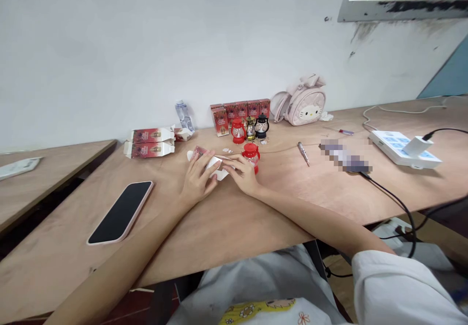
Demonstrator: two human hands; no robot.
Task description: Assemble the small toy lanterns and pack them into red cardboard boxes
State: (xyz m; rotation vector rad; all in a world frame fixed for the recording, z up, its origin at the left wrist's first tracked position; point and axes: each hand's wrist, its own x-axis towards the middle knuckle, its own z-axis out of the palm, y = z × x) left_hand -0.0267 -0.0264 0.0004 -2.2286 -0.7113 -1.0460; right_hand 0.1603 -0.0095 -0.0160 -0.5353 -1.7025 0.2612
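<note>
Between both hands is a small red-and-white cardboard box (pixel 212 165) with its white flaps unfolded toward me. My left hand (pixel 199 176) wraps the box from the left, and its fingers cover much of the printed side. My right hand (pixel 244 175) pinches a flap at the right end. Just behind the right hand stands a red mini lantern (pixel 251 153), partly hidden by it. Farther back, another red lantern (pixel 238 131), a bronze lantern (pixel 250 129) and a black lantern (pixel 262 126) stand upright in front of a row of closed red boxes (pixel 241 108).
Flattened open boxes (pixel 151 142) lie at the left, near a water bottle (pixel 185 115). A phone (pixel 120 213) rests by my left forearm. To the right are a pink bag (pixel 305 105), a screwdriver (pixel 303 154), a charging phone (pixel 345 156) and a white power strip (pixel 404 148) with cables.
</note>
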